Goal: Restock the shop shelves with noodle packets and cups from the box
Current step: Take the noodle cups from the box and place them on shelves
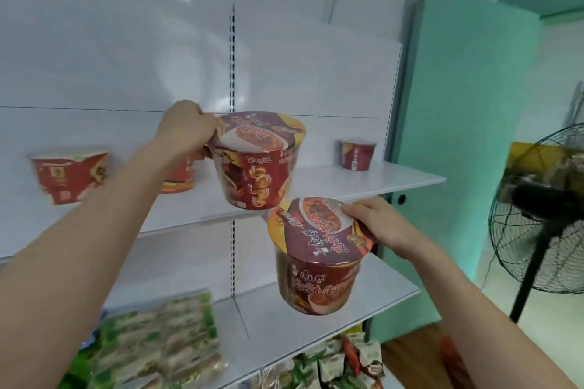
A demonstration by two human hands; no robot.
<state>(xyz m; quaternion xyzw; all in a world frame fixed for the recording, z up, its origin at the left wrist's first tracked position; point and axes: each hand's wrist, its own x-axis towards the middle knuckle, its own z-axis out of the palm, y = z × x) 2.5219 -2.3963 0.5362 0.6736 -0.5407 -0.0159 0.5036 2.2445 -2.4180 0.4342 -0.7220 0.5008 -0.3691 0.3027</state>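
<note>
Restocking under way at white metal shop shelving: a person raises two red, tapered noodle cups with printed foil lids toward the upper shelf. The left hand has its fingers curled over the lid rim of the higher cup, held at the shelf's front edge and apparently not yet resting on it. The right hand grips the lid edge of the lower cup, tilted and held below that shelf, in front of the middle shelf.

Three more red cups already stand on the upper shelf, well apart: a left cup, a half-hidden cup behind the left forearm, and a far-right cup. That makes five cups in view, three placed and two in hand.

Green-and-white noodle packets lie on the middle shelf at left, and mixed packets fill the shelf below; both are too blurred to count. With long bare stretches left, the job looks partway done. The box is not clearly in view.
</note>
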